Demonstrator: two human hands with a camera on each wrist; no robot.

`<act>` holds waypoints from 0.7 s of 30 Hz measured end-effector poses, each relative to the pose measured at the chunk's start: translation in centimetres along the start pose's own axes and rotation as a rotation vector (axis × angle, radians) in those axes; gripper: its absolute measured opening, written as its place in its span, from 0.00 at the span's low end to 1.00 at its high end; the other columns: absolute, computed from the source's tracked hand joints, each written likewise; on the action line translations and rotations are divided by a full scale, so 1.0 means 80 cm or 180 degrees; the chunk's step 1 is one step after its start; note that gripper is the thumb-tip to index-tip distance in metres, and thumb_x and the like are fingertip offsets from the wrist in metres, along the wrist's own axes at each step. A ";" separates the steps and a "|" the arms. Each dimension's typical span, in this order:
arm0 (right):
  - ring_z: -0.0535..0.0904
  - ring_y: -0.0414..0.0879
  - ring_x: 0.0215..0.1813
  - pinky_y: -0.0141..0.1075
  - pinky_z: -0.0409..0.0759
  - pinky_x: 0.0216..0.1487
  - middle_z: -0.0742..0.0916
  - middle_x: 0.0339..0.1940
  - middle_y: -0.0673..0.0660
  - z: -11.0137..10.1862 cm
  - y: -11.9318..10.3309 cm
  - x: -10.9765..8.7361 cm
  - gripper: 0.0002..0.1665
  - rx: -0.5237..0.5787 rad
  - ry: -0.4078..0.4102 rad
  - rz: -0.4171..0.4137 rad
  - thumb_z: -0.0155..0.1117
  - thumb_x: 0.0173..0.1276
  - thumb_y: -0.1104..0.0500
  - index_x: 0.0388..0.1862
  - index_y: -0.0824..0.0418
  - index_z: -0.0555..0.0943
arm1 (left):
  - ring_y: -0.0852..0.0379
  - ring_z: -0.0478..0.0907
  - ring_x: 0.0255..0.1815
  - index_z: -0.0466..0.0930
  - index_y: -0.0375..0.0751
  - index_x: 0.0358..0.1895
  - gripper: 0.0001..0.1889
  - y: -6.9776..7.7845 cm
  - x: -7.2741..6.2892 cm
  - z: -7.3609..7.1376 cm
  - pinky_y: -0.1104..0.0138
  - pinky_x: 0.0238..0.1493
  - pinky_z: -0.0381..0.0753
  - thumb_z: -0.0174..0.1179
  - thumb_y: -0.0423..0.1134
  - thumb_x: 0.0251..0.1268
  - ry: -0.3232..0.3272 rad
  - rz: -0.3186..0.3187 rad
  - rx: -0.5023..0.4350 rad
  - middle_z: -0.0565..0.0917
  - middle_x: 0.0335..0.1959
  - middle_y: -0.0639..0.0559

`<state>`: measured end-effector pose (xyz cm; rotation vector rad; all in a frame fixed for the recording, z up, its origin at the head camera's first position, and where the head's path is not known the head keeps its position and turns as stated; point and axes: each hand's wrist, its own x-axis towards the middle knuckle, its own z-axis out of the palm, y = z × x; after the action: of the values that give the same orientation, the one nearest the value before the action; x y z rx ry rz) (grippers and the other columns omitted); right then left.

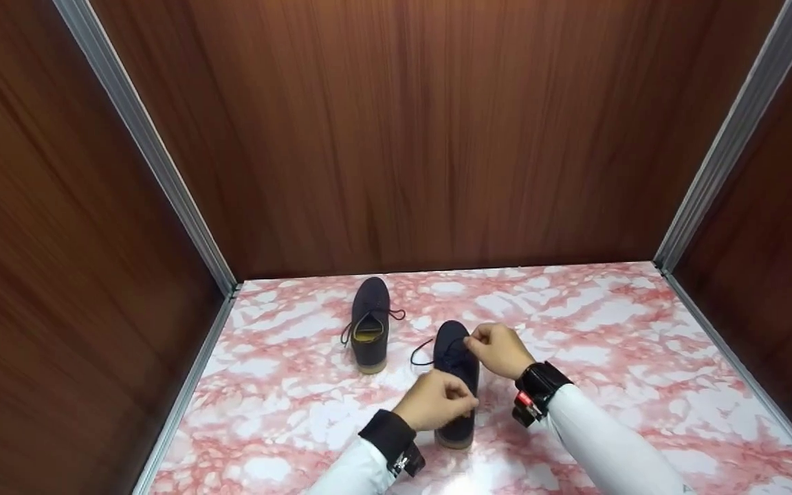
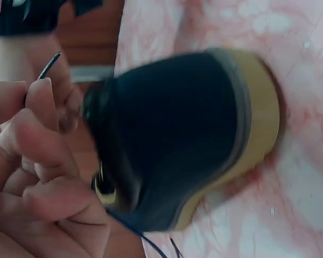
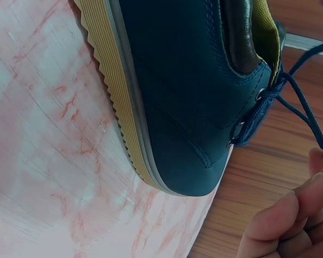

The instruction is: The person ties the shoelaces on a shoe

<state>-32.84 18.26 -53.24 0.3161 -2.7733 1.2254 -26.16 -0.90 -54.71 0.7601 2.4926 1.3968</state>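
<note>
A dark navy lace-up shoe [image 1: 456, 434] with a tan sole stands on the marbled surface, toe pointing away. My left hand [image 1: 438, 400] is over its heel end, and thumb and forefinger pinch a dark lace [image 2: 49, 66], whose tip pokes out above them. Beside the front of the shoe, my right hand [image 1: 500, 350] pinches a strand of blue shoelace [image 3: 307, 110] that runs from the knot [image 3: 272, 92] at the top eyelets. Another lace strand [image 1: 420, 363] curves out on the shoe's left side. The left hand partly covers the shoe opening in the head view.
The matching shoe [image 1: 370, 302] stands farther back to the left, laces loose at both sides and a yellow insole showing. Brown wood-look panels [image 1: 396, 137] with metal corner strips [image 1: 162, 155] enclose the pink-and-white marbled surface [image 1: 286, 405] at the back and sides.
</note>
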 end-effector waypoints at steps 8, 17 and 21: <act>0.68 0.38 0.23 0.30 0.65 0.28 0.73 0.16 0.43 -0.004 0.003 -0.001 0.14 0.0032 -0.0068 0.0001 0.68 0.71 0.57 0.24 0.56 0.83 | 0.76 0.78 0.25 0.93 0.45 0.36 0.08 -0.009 0.001 -0.008 0.79 0.33 0.78 0.69 0.43 0.69 -0.0206 0.0076 0.0086 0.91 0.26 0.54; 0.68 0.38 0.24 0.30 0.65 0.28 0.73 0.17 0.43 -0.005 0.004 0.000 0.14 0.0053 -0.0079 0.0013 0.69 0.71 0.56 0.24 0.55 0.84 | 0.71 0.73 0.19 0.91 0.33 0.36 0.10 -0.040 0.005 -0.036 0.77 0.25 0.72 0.66 0.37 0.69 0.0466 -0.0204 -0.0255 0.90 0.28 0.42; 0.68 0.38 0.24 0.30 0.65 0.29 0.73 0.16 0.43 -0.003 0.005 0.000 0.14 0.0075 -0.0095 0.0024 0.69 0.71 0.57 0.23 0.55 0.84 | 0.70 0.73 0.18 0.90 0.33 0.36 0.09 -0.050 0.008 -0.047 0.77 0.24 0.73 0.65 0.35 0.69 0.0607 -0.0277 -0.0300 0.90 0.29 0.38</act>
<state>-32.93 18.72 -53.33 0.3289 -2.7895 1.2664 -29.53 -5.07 -56.02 0.5158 2.5416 1.6108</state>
